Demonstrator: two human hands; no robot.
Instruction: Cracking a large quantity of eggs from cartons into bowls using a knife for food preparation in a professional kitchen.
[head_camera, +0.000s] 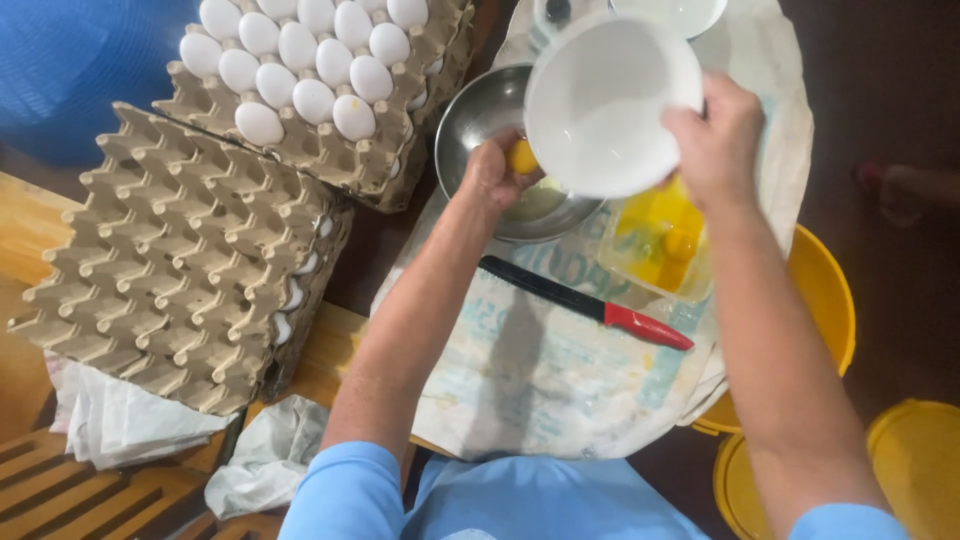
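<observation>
Upper centre of frame: right hand (715, 140) grips a tilted white bowl (605, 100) by its rim. Left hand (492, 172) has fingers curled around an egg yolk (521, 157) over a steel bowl (480, 120). The white bowl hides part of the steel bowl and of the clear yolk tub (660, 240).

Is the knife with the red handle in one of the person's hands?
No, the knife lies on the cloth, while the right hand holds a white bowl.

Your right hand (718, 140) tilts a round white bowl (610, 105) over a clear square container of yellow yolks (655, 240), while your left hand (492, 175) cups a yellow yolk (521, 157) above a round steel bowl (480, 120). A red-handled black knife (585, 301) lies on the printed white sack (540, 380) just below. Cardboard trays of white eggs (300, 70) sit to your left.
</observation>
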